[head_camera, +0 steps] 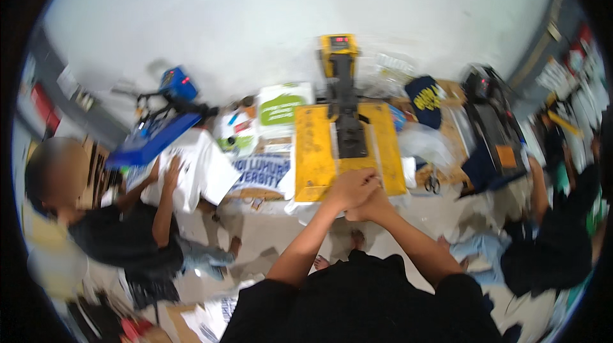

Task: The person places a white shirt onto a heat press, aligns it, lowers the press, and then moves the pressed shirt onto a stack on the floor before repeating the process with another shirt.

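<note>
My left hand (pixel 352 187) and my right hand (pixel 369 207) are together, one overlapping the other, at the front of a yellow heat press (pixel 311 151). Their fingers are mostly hidden, so whether they grip a handle cannot be seen. The press's yellow upper plate is lowered, with its black arm (pixel 349 122) running back to a control box (pixel 339 42) with a lit red display. White fabric (pixel 299 210) sticks out from beneath the plate's front edge.
At left, a person lays hands on a white shirt (pixel 191 161) by a blue heat press (pixel 158 139). Another person stands at a black heat press (pixel 495 137) at right. Scissors (pixel 432 182), clear plastic (pixel 426 144), a navy folded garment (pixel 424 103) and printed sheets (pixel 263 170) lie around.
</note>
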Tool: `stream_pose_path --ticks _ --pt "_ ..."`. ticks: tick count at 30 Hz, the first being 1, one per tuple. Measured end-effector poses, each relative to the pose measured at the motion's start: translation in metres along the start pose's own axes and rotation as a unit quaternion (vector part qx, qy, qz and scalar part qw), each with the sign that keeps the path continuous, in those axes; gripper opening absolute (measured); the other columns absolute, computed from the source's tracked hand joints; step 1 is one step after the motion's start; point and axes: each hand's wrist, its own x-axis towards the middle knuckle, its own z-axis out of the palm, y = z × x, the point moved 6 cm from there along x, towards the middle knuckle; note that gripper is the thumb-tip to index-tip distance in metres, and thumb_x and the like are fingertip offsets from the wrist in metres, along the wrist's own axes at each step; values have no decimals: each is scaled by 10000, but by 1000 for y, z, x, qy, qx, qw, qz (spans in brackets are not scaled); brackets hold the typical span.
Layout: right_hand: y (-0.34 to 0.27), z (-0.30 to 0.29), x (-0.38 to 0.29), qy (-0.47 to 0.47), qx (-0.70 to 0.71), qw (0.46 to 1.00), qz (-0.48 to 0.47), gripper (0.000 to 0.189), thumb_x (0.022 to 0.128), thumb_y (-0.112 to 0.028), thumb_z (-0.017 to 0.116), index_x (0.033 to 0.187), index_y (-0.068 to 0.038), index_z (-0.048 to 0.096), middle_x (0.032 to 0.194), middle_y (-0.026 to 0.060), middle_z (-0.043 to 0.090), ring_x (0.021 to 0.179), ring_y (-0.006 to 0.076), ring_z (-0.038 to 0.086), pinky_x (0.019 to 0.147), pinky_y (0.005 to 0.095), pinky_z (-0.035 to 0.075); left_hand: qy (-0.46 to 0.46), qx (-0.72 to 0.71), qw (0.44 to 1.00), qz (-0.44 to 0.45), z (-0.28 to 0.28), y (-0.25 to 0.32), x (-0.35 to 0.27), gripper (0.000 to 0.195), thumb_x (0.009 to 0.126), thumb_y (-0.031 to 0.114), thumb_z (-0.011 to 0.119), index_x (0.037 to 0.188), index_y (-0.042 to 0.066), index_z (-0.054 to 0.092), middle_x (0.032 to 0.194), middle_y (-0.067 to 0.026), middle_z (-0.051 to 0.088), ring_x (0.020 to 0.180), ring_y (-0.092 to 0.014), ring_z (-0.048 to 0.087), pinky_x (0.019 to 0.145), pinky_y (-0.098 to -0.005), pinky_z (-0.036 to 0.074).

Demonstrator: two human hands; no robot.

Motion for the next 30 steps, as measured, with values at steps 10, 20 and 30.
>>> stream_pose_path --ticks 10,20,30 --pt "9 -2 -11 -24 -7 1000 2 512 768 -393 805 1222 -163 750 1267 103 750 1236 348 658 1039 503 495 15 -26 999 11 -1 5 -2 321 986 362 592 1063 92 747 994 -203 757 930 -446 706 812 -516 541" --pt "3 -9 -8 -28 -18 999 8 469 759 -361 823 1176 -156 765 1182 82 781 1196 330 681 1013 486 512 11 -11 1000 4 0 3 -1 346 999 376 567 1041 79 738 972 -216 749 924 -452 701 818 -538 532" --pt "0 -8 -8 -29 -35 999 -14 465 768 -356 809 1177 -139 763 1212 100 771 1205 342 675 1023 491 508 32 -9 999 14 -2 6 -4 347 982 368 550 979 77 739 942 -227 744 919 -456 701 837 -550 536"
